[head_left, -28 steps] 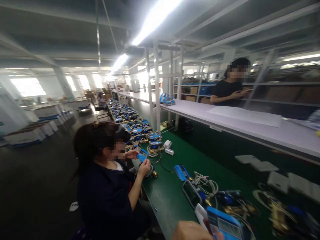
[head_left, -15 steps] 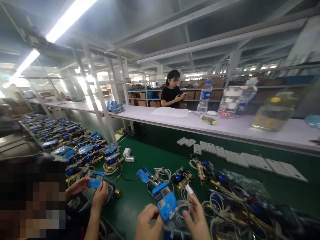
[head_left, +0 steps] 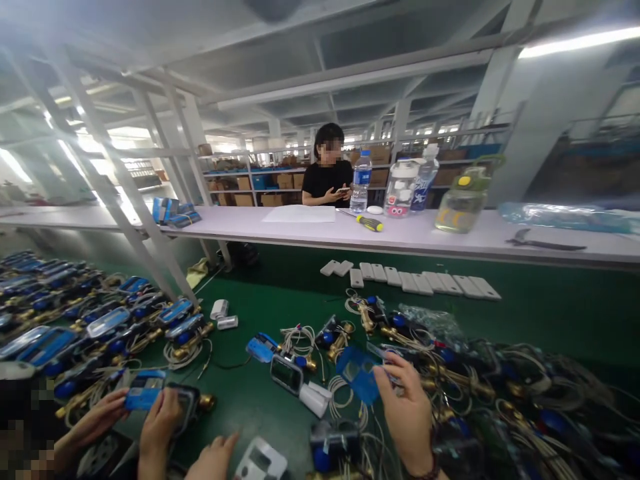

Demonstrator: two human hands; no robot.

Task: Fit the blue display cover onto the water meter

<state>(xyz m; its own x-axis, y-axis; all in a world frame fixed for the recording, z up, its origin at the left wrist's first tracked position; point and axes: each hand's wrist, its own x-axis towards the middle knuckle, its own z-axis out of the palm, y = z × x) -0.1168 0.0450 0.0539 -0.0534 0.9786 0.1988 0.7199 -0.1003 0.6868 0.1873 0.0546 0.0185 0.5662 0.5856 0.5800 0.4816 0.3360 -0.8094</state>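
Note:
My right hand (head_left: 407,407) is closed on a thin blue panel sheet (head_left: 357,375) with window cut-outs, pinched at its right edge above coils of cable. Low in the picture, my left hand (head_left: 215,460) has its fingers stretched out and nothing visible in them; part of it is cut off by the frame. Just right of those fingers is a white piece with window openings (head_left: 263,460). Between my hands, a meter with a grey display (head_left: 287,375) lies beside a white plastic part (head_left: 315,399). Another dark meter body (head_left: 335,443) stands nearer to me.
At left, a co-worker's hands (head_left: 160,420) hold another blue panel by a meter. Many meters (head_left: 107,323) cover the left bench; brass fittings and cables (head_left: 465,373) crowd the right. White covers (head_left: 413,281) line the back under a shelf (head_left: 300,230) with bottles and a screwdriver (head_left: 370,223).
The blue panel has passed from my left hand to my right. My left hand has moved left and down. The view has turned right.

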